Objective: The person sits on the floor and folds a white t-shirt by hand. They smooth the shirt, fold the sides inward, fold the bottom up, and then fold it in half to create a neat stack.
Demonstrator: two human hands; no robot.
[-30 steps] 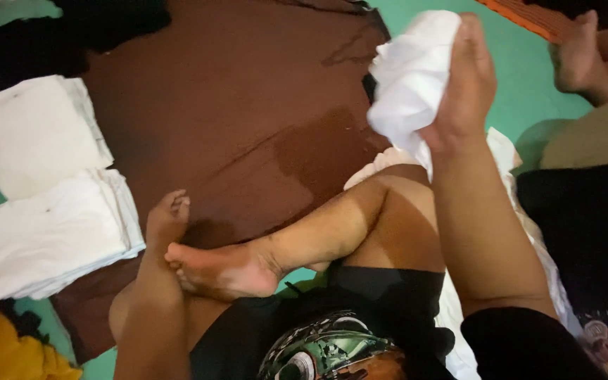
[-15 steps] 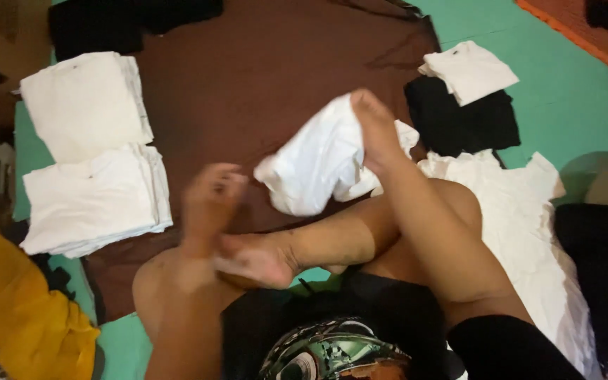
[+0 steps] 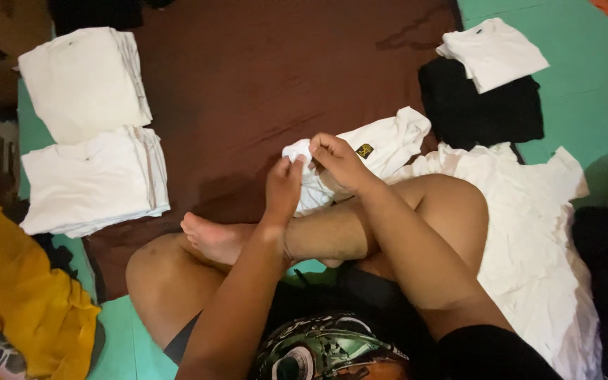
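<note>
A crumpled white T-shirt (image 3: 381,151) lies on the brown cloth (image 3: 269,77) just beyond my crossed legs. My left hand (image 3: 284,184) pinches a bunched corner of it at the left. My right hand (image 3: 340,160) grips the same bunched edge, close to a small dark-and-yellow tag. Both hands meet above my shin and bare foot (image 3: 214,238).
Two stacks of folded white shirts (image 3: 86,141) sit at the left. A folded white shirt (image 3: 492,51) rests on a black garment (image 3: 483,105) at upper right. Loose white shirts (image 3: 536,232) spread at the right. A yellow cloth (image 3: 15,295) lies at lower left, on a green mat (image 3: 578,91).
My right hand brought the white shirt down from the upper right onto the brown cloth. My left hand left my foot and joined it on the shirt.
</note>
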